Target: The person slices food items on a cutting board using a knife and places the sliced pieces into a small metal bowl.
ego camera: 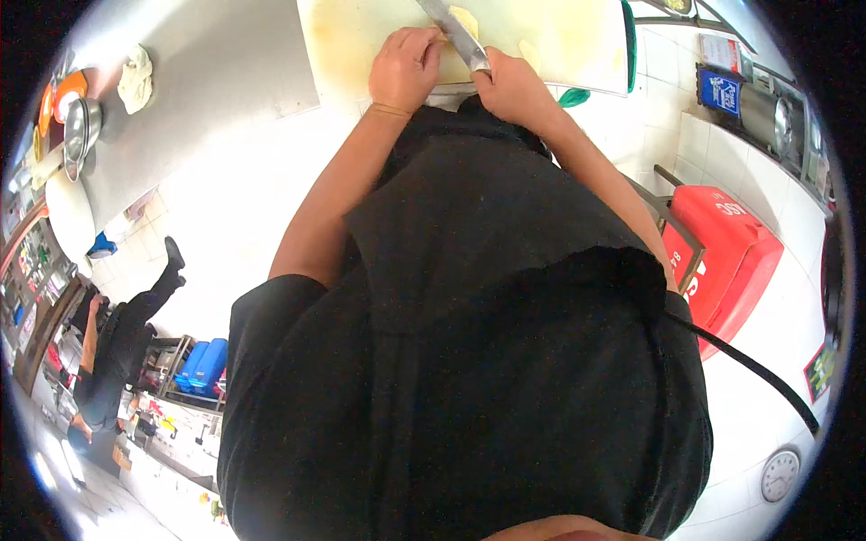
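Observation:
My right hand (509, 89) grips the handle of a kitchen knife (461, 37), whose broad metal blade slants up and left over a pale, yellow-stained cutting board (582, 40). Left of the blade, my left hand (404, 71) has its fingers curled down on a pale yellow food piece, mostly hidden by the fingers and blade. Another flat pale yellow slice (465, 20) shows just beyond the blade. To the right of my right hand lies one more thin yellow slice (530, 54) on the board.
A steel worktop (230, 74) extends left, bearing a crumpled pale cloth (136, 79) and metal bowls (82, 128). Green material (631, 47) edges the board's right side. Red crates (731, 250) stand on a rack at right. Another person (111, 345) is at far left.

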Demonstrator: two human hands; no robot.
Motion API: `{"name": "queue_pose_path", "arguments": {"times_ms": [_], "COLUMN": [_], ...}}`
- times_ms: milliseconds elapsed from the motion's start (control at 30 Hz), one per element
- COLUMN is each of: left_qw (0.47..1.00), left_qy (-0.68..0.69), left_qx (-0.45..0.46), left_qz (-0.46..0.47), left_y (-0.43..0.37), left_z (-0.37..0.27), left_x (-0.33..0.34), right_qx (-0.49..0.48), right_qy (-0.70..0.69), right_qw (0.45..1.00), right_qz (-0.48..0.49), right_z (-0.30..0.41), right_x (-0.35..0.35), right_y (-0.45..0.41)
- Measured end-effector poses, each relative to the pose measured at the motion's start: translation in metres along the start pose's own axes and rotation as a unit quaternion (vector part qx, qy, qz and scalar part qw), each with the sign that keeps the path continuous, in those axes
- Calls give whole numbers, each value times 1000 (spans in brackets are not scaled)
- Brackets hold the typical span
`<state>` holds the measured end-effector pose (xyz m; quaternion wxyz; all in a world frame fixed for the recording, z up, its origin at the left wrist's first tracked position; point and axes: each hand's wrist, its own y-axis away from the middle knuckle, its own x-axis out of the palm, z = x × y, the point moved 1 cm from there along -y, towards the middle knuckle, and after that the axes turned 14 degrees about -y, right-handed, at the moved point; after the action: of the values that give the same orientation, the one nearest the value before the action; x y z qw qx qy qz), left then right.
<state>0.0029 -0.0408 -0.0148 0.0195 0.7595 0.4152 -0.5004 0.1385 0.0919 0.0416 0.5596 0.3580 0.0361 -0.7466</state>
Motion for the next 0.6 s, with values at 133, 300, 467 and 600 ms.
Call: {"name": "queue_pose_path", "arguments": {"times_ms": [133, 300, 467, 600], "left_qw": [999, 997, 997, 996], "left_qy": [16, -18, -40, -28], "left_qx": [28, 73, 67, 83], "left_qz": [3, -4, -10, -33], "left_y": [-1, -1, 3, 1], "left_z": [-1, 2, 3, 0], "left_x": [1, 8, 5, 2], "right_qx": [-4, -5, 134, 231], "right_qy": [-11, -17, -158, -274], "right_qw": [1000, 997, 975, 930], "right_qz": [-23, -71, -85, -80], "right_z": [-4, 3, -11, -59], "right_x": [7, -10, -71, -96], "right_y": [2, 19, 67, 117]}}
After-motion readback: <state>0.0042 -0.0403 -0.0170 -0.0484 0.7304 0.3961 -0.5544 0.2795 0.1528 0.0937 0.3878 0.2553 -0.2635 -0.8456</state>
